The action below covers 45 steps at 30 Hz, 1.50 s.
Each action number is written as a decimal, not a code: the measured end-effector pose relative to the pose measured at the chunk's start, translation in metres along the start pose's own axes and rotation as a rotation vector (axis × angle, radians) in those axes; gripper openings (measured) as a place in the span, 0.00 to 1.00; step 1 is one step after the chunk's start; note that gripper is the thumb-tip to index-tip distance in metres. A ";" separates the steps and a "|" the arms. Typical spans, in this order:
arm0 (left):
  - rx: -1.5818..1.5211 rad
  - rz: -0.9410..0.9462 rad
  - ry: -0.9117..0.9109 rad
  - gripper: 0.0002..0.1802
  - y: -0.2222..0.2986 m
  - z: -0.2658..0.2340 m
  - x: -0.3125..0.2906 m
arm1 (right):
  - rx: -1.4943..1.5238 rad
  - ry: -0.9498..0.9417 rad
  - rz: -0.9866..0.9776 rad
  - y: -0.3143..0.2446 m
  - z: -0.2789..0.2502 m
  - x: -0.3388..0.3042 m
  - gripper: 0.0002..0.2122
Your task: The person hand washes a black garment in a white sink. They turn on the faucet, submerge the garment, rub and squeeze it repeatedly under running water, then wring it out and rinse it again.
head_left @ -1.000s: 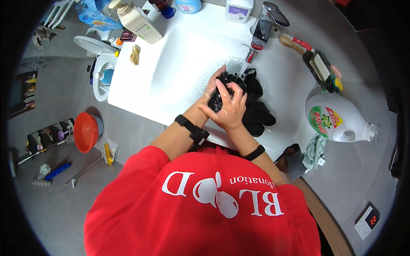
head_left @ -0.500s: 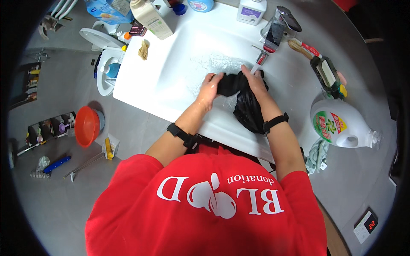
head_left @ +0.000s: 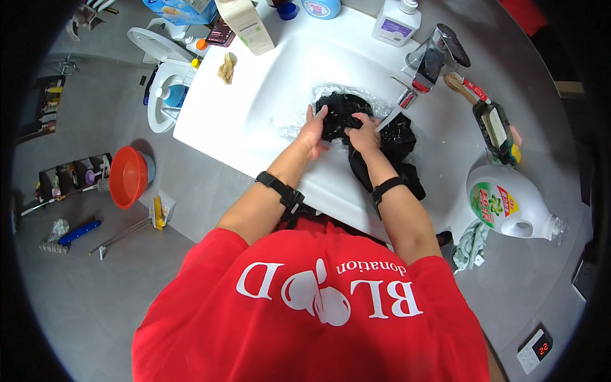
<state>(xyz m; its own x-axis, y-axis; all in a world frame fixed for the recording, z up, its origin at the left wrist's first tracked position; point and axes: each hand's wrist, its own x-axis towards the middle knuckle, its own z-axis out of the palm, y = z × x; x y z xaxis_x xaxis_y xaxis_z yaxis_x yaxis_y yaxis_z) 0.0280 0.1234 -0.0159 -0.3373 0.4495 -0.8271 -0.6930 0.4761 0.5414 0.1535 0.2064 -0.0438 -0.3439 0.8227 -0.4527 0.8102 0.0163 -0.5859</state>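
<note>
A wet black cloth garment [head_left: 344, 113] lies bunched in the white sink [head_left: 267, 105], its right part draped over the sink's near edge. My right hand [head_left: 364, 135] has its fingers curled into the middle of the cloth. At the cloth's left edge, my left hand [head_left: 312, 132] rests with fingers apart, touching it. Water runs from the faucet [head_left: 429, 62] through its spout [head_left: 406, 97] onto the cloth beside my right hand. Clear water ripples around the black folds.
A white pump bottle [head_left: 396, 24], a carton [head_left: 248, 27] and a crumpled tan scrap [head_left: 226, 68] stand or lie on the sink's rim. To the right are a brush [head_left: 459, 86], a soap dish [head_left: 491, 124], a large detergent jug [head_left: 509, 200] and a grey-green rag [head_left: 471, 245].
The cloth has dropped and spread in the water. My right hand has shifted left and closed on its middle; my left hand's fingers have loosened. The view has turned slightly.
</note>
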 end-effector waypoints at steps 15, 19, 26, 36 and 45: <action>-0.527 -0.286 -0.593 0.24 0.001 0.043 -0.031 | 0.021 0.583 -0.719 -0.055 -0.037 -0.114 0.26; -0.310 0.171 -0.348 0.15 0.006 0.042 -0.027 | 0.076 0.423 -0.542 -0.051 -0.042 -0.086 0.12; 0.114 0.334 -0.310 0.14 0.002 0.040 -0.053 | 0.931 -0.306 0.224 0.007 -0.041 -0.011 0.23; 0.035 0.046 -0.018 0.51 0.001 -0.031 0.002 | -0.616 -0.312 -0.212 0.010 -0.012 -0.024 0.42; -0.007 -0.029 -0.172 0.55 0.008 -0.006 0.008 | 0.070 -0.010 -0.141 -0.009 -0.009 0.009 0.24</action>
<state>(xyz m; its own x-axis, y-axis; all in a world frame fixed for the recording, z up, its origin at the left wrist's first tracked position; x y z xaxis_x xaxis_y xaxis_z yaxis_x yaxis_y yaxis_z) 0.0161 0.1266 -0.0192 -0.2034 0.5590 -0.8038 -0.7053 0.4858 0.5163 0.1477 0.2186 -0.0363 -0.4567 0.8094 -0.3691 0.7188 0.0912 -0.6892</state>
